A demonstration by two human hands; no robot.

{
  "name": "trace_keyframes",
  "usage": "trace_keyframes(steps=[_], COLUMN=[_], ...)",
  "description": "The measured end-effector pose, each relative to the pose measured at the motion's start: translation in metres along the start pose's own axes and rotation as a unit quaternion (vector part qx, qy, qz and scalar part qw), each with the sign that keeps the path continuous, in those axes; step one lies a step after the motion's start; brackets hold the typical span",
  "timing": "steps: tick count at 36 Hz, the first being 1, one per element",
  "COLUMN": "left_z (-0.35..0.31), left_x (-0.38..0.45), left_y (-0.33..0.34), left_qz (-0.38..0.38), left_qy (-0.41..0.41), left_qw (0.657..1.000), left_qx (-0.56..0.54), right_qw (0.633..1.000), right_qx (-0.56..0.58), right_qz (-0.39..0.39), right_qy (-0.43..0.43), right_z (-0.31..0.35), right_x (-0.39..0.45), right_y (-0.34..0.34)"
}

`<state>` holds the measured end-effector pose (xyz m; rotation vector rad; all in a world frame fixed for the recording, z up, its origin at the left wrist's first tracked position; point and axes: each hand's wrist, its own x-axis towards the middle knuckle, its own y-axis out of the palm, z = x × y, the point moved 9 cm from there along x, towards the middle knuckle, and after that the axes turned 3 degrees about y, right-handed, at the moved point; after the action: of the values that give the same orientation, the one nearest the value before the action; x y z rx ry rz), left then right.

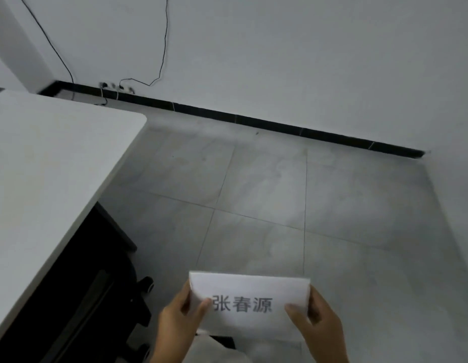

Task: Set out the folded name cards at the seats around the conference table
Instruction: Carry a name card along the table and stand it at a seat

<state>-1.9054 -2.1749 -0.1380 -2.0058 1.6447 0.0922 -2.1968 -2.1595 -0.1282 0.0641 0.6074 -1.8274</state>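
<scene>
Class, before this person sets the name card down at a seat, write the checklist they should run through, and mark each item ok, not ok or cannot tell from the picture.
1. Card held securely: ok. The left hand and right hand each pinch a side of the name card.
2. Print readable, facing the holder: ok.
3. Card folded to stand: cannot tell; only its front face shows.
4. Card over the table: not ok. It is above the tiled floor, right of the white table.
5. Seat located: ok, a black chair sits tucked under the table edge.

Table (52, 163) left, chair (102, 305) beneath, wall (280, 53) ahead.
</scene>
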Motion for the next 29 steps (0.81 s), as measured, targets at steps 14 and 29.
trace_keyframes(steps=[14, 29], left_z=[-0.185, -0.261], left_x=[0.278, 0.524], left_y=[0.041, 0.036], left_qz=[-0.061, -0.216], left_qy=[0.069, -0.01], left_qw=[0.995, 0.972], left_qx=[0.028, -0.09], right_qw=[1.0, 0.989], right_qx=[-0.008, -0.05], right_qz=[-0.011, 0.113], right_qy=[-0.022, -0.084], right_z=[0.157, 0.33], right_x=[0.306, 0.587], right_y=[0.053, 0.171])
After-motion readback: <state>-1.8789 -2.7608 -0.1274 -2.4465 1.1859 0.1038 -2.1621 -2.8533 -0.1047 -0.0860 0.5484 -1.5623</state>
